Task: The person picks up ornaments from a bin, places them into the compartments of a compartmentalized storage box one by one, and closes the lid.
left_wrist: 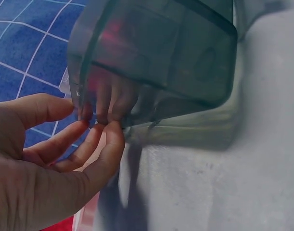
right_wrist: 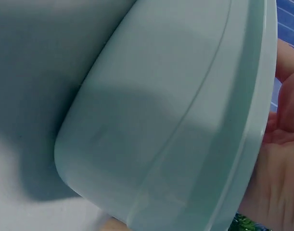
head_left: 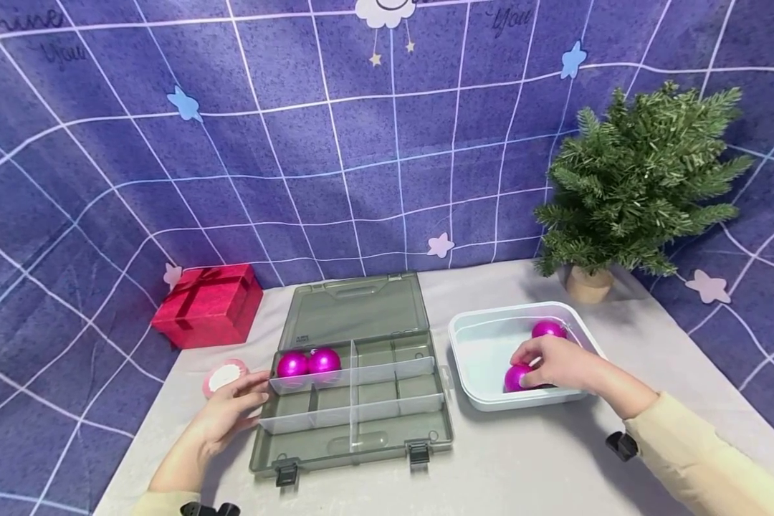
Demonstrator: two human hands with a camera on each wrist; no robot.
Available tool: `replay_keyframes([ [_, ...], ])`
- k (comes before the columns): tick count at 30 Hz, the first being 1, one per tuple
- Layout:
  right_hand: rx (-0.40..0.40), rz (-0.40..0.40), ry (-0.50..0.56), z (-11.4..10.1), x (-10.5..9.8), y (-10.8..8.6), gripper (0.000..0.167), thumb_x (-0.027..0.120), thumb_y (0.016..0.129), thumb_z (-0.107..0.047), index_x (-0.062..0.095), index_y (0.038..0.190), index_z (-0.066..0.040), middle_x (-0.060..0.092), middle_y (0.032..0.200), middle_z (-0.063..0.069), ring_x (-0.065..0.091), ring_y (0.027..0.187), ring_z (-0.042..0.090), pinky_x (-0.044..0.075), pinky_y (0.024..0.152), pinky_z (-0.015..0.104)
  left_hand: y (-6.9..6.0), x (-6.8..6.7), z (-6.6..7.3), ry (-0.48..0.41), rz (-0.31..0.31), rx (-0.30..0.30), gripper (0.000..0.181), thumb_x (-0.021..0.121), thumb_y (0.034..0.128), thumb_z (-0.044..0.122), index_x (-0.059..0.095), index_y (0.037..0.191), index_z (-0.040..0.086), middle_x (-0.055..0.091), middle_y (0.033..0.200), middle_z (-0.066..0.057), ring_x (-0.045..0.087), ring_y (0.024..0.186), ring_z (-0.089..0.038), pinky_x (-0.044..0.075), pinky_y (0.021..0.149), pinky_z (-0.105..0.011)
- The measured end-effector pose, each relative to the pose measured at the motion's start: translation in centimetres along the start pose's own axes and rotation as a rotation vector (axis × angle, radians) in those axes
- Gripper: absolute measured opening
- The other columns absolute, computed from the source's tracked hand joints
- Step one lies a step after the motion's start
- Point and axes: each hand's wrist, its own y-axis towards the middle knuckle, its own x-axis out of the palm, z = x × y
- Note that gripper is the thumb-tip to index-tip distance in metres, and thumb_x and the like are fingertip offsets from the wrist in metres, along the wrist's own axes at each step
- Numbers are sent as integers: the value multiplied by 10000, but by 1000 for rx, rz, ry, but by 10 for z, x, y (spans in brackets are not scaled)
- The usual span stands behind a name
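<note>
My right hand (head_left: 557, 362) reaches into the pale plastic tub (head_left: 484, 401) and grips a shiny magenta Christmas bauble (head_left: 517, 378) by its side. A second magenta bauble (head_left: 549, 329) lies behind it in the tub. In the right wrist view, the tub's wall (right_wrist: 151, 120) hides that bauble grip. My left hand (head_left: 228, 410) touches the left side of the grey-green divided organizer box (head_left: 393, 433) with relaxed fingers; fingertips (left_wrist: 113, 132) rest against its wall in the left wrist view. Two magenta baubles (head_left: 293, 364) sit side by side in its back left compartment.
The organizer's lid (head_left: 355, 308) lies folded back behind it. At the left stand a red gift box (head_left: 213, 308) and a small round pink-and-white item (head_left: 224, 375). A small artificial Christmas tree (head_left: 638, 172) stands behind the tub. A blue gridded curtain (head_left: 361, 143) borders the table.
</note>
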Motion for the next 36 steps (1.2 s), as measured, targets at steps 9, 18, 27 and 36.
replay_keyframes([
  [9, -10, 227, 78, -23, -13, 6, 337, 789, 875, -188, 716, 1136, 13, 740, 1029, 124, 663, 835, 188, 521, 679, 295, 2, -1, -3, -6, -8, 2, 588, 571, 1016, 76, 338, 1535, -72, 339, 1561, -321, 553, 1157, -116, 496, 891, -413],
  [18, -27, 245, 453, -69, 1, 30, 418, 747, 939, -205, 638, 1264, 34, 712, 1153, 174, 701, 987, 209, 557, 872, 325, -1, 1, -1, -5, -6, 2, 614, 583, 1000, 70, 325, 1537, -79, 333, 1559, -331, 568, 1133, -103, 497, 910, -425],
  [27, -89, 199, 781, -122, 32, 64, 417, 708, 924, -59, 579, 1283, 109, 620, 1230, 236, 654, 1034, 233, 552, 903, 352, 1, 7, 0, -16, -3, -4, 613, 584, 996, 71, 332, 1535, -75, 340, 1559, -324, 558, 1156, -121, 489, 906, -414],
  [36, -64, 180, 870, -145, 69, 104, 377, 652, 972, -85, 548, 1277, 113, 615, 1202, 226, 684, 1018, 261, 556, 899, 363, -1, 3, 0, 2, 6, 4, 603, 578, 991, 58, 337, 1523, -94, 350, 1546, -338, 579, 1130, -108, 469, 956, -487],
])
